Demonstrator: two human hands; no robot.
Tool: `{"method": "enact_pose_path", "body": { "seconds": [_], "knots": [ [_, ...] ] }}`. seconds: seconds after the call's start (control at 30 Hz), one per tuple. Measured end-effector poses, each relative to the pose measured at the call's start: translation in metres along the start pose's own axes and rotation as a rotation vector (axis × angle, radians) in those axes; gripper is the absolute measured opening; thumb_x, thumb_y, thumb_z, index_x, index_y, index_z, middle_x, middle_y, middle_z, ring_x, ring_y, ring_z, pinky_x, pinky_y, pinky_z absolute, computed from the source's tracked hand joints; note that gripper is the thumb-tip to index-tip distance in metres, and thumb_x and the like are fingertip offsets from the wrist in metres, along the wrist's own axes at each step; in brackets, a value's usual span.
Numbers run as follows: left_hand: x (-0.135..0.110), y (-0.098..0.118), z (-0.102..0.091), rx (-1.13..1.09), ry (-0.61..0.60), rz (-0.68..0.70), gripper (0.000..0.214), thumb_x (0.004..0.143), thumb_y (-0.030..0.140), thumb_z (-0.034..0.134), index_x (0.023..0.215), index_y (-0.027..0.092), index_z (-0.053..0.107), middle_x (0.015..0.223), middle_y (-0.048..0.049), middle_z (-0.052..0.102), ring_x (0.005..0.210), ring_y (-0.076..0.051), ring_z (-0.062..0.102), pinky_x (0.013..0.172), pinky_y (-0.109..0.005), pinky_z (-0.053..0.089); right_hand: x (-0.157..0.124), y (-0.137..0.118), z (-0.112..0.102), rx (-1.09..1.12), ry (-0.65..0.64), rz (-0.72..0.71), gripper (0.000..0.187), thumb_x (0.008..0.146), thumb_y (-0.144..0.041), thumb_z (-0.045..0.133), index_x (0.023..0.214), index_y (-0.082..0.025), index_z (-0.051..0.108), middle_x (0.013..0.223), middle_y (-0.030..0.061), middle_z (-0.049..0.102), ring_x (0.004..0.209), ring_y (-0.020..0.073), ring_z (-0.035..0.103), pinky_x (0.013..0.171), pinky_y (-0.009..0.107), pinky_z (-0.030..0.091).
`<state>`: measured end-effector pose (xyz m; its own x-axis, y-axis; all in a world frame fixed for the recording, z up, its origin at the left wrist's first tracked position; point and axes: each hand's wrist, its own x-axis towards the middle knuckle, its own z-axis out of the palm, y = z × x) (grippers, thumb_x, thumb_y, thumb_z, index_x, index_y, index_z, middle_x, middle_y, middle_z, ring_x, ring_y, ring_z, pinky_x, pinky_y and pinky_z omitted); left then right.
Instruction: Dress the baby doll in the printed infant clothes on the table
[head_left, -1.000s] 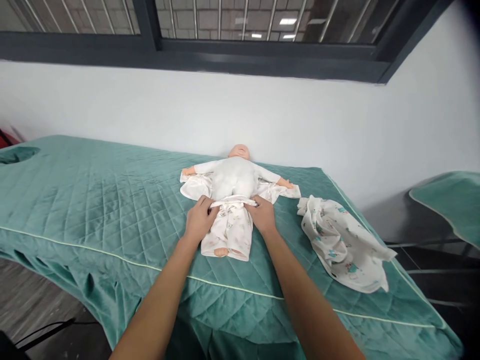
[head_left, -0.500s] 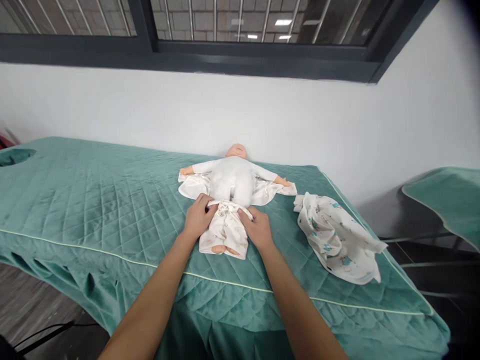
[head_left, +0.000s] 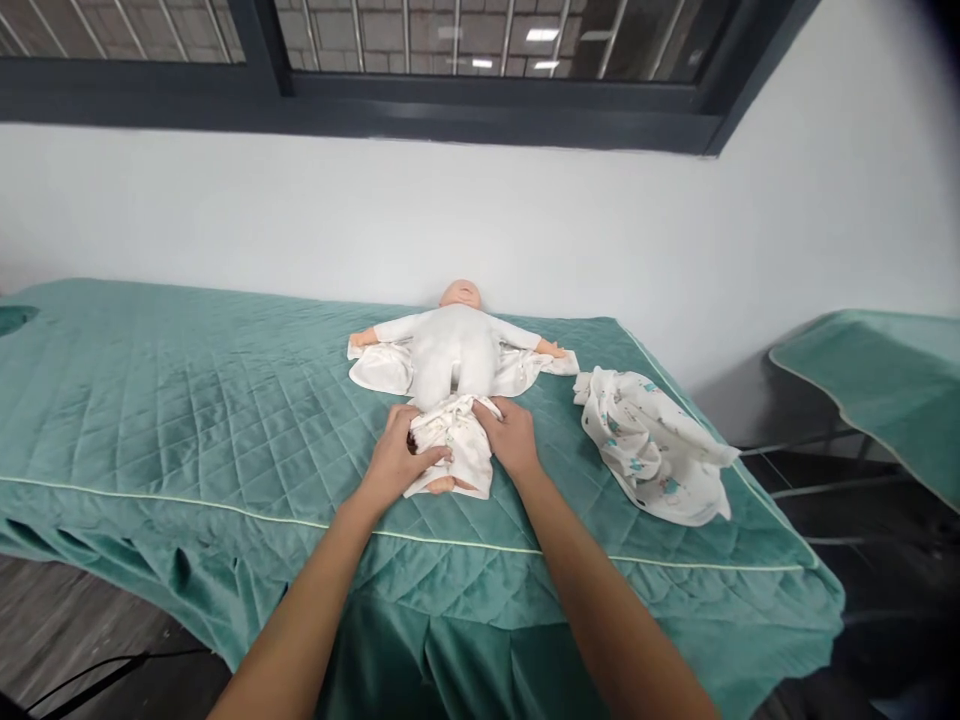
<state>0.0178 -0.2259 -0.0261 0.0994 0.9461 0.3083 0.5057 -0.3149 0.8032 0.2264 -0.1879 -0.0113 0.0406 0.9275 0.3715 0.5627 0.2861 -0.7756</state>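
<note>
A baby doll (head_left: 454, 346) in a white bodysuit lies on its back on the green quilted bed (head_left: 187, 400), head toward the wall, arms spread over an open white garment (head_left: 375, 368). Small printed trousers (head_left: 459, 450) are bunched around its lower legs, and a foot shows at the hem. My left hand (head_left: 397, 462) is closed on the left side of the trousers. On their right side, my right hand (head_left: 510, 436) grips the waistband.
A crumpled white printed cloth (head_left: 651, 446) lies on the bed to the right of the doll. The white wall and a dark window frame (head_left: 450, 100) stand behind. A second green-covered bed (head_left: 885, 390) is at the far right. The floor shows at lower left.
Both hands have slid the trousers down from the doll's waist toward its feet, bunching them. More of the white bodysuit legs now shows.
</note>
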Motion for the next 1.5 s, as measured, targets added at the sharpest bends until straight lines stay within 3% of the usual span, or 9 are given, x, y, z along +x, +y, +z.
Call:
{"method": "enact_pose_path", "body": {
  "seconds": [0.23,0.33,0.4,0.57,0.73,0.83,1.13,1.37,1.5],
  "knots": [
    [0.004,-0.003,0.003,0.017,0.039,0.026,0.035,0.083,0.042,0.067,0.107,0.02,0.052,0.112,-0.0056,0.052,0.101,-0.021,0.056,0.088,-0.033,0.045,-0.048,-0.015,-0.012,0.071,-0.154,-0.004,0.049,0.09,-0.056,0.055,0.058,-0.019,0.052,0.057,-0.0036,0.047,0.062,0.0139,0.047,0.061,0.026,0.037],
    [0.005,-0.004,0.003,0.019,0.034,0.033,0.028,0.084,0.04,0.066,0.101,0.021,0.054,0.107,-0.0042,0.053,0.097,-0.02,0.056,0.086,-0.033,0.045,-0.065,-0.02,-0.019,0.104,-0.256,-0.032,0.034,0.083,-0.054,0.066,0.086,-0.019,0.067,0.081,0.0003,0.065,0.08,0.0192,0.058,0.075,0.03,0.045],
    [0.006,-0.002,0.002,0.012,0.028,0.039,0.025,0.084,0.04,0.065,0.096,0.02,0.054,0.101,-0.0032,0.052,0.093,-0.02,0.055,0.084,-0.033,0.044,-0.07,-0.023,-0.022,0.101,-0.295,-0.037,0.05,0.073,-0.052,0.078,0.108,-0.02,0.065,0.102,0.0044,0.067,0.097,0.0243,0.06,0.085,0.035,0.047],
    [-0.002,0.002,-0.007,-0.067,-0.027,0.012,0.029,0.086,0.046,0.064,0.089,0.019,0.053,0.089,-0.0009,0.05,0.083,-0.018,0.052,0.078,-0.032,0.042,-0.072,-0.027,-0.023,0.047,-0.309,-0.04,0.058,0.067,-0.054,0.083,0.112,-0.021,0.063,0.105,0.0057,0.065,0.103,0.0278,0.059,0.094,0.042,0.046],
    [-0.025,-0.001,-0.015,-0.199,-0.156,0.08,0.077,0.065,0.05,0.084,0.124,0.019,0.046,0.121,-0.0101,0.049,0.109,-0.024,0.053,0.091,-0.036,0.047,-0.07,-0.028,-0.024,0.004,-0.32,-0.091,0.064,0.068,-0.054,0.083,0.117,-0.02,0.06,0.11,0.007,0.064,0.105,0.0277,0.058,0.096,0.043,0.044],
    [-0.032,-0.001,-0.016,-0.11,-0.152,0.101,0.094,0.054,0.048,0.091,0.129,0.018,0.043,0.128,-0.0136,0.047,0.118,-0.029,0.052,0.097,-0.04,0.046,-0.068,-0.03,-0.024,-0.073,-0.345,-0.145,0.066,0.067,-0.05,0.084,0.119,-0.019,0.058,0.114,0.0079,0.064,0.107,0.0274,0.058,0.097,0.043,0.043],
    [-0.033,0.021,-0.032,0.056,-0.202,-0.05,0.036,0.076,0.045,0.074,0.091,0.02,0.054,0.096,-0.0045,0.068,0.086,-0.022,0.06,0.073,-0.032,0.043,-0.072,-0.056,-0.041,-0.403,-0.291,-0.114,0.027,0.082,-0.033,0.071,0.104,-0.02,0.063,0.099,0.0056,0.072,0.096,0.0251,0.063,0.083,0.034,0.043],
    [-0.049,0.041,-0.044,0.133,-0.264,-0.158,0.026,0.082,0.042,0.064,0.077,0.02,0.052,0.077,-0.0009,0.064,0.073,-0.019,0.057,0.062,-0.027,0.033,-0.096,-0.084,-0.053,-0.691,-0.292,-0.111,0.024,0.084,-0.02,0.058,0.108,-0.022,0.062,0.087,0.0061,0.074,0.084,0.0252,0.067,0.071,0.031,0.036],
    [-0.057,0.046,-0.056,-0.003,-0.382,-0.173,0.023,0.075,0.038,0.068,0.078,0.019,0.055,0.079,0.0003,0.065,0.074,-0.018,0.057,0.063,-0.026,0.037,-0.105,-0.095,-0.061,-0.69,-0.4,-0.125,0.021,0.085,-0.027,0.061,0.105,-0.023,0.061,0.084,0.0049,0.074,0.079,0.024,0.068,0.061,0.03,0.03]
  ]
}}
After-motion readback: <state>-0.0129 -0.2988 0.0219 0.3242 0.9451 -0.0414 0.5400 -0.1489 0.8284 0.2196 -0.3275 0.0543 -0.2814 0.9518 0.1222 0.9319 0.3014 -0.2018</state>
